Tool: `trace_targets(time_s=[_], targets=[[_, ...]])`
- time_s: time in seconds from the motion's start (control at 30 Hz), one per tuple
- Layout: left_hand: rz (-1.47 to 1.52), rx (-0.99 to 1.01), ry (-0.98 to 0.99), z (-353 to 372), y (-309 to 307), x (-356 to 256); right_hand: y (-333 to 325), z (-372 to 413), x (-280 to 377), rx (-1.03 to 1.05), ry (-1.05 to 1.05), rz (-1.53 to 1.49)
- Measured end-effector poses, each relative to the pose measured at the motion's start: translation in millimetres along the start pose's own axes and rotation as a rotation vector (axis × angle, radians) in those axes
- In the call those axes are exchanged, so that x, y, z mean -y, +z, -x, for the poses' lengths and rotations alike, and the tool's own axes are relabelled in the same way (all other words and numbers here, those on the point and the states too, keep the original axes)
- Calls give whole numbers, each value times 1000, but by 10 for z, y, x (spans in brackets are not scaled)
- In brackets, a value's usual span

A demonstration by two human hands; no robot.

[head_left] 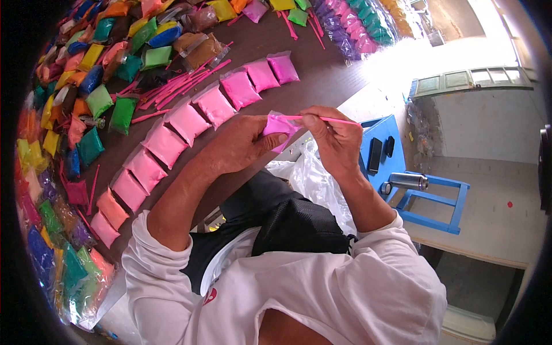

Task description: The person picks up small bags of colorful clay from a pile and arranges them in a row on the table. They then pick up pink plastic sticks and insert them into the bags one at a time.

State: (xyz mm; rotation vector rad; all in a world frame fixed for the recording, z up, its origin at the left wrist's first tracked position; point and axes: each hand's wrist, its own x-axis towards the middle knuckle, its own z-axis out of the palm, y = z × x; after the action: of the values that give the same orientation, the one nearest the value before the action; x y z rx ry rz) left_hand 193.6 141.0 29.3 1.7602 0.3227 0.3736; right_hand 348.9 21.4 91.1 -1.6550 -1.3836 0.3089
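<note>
My left hand grips a small clear packet of purple-pink material, its thumb lying across the packet's front. Between the thumb and fingers of my right hand is a thin pink stick, whose left end reaches the packet's top edge. Both hands are at the table's near edge. Beyond them, a curved row of pink packets lies side by side on the dark table. More pink sticks are piled loosely behind that row.
Many colourful packets cover the left and far left of the table. Strips of purple, pink and green packets lie at the back. On the right, a blue stool holds a black phone and a metal flask.
</note>
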Motion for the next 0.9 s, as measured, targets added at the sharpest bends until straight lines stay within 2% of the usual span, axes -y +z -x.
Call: trace_targets(time_s=[0.23,0.37,0.57,0.9], targets=[[20,-8,68,-5,5,-9,-31,-22,24,106,14,58],[-37,11,22,-1,-12,-21,-56,-38,8,134,-25,75],[-5,19,-31,2,-10,-22,-37,7,-84,10,27,-108],[23,10,-37,-1,8,-9,-55,-11,7,-3,50,-63]])
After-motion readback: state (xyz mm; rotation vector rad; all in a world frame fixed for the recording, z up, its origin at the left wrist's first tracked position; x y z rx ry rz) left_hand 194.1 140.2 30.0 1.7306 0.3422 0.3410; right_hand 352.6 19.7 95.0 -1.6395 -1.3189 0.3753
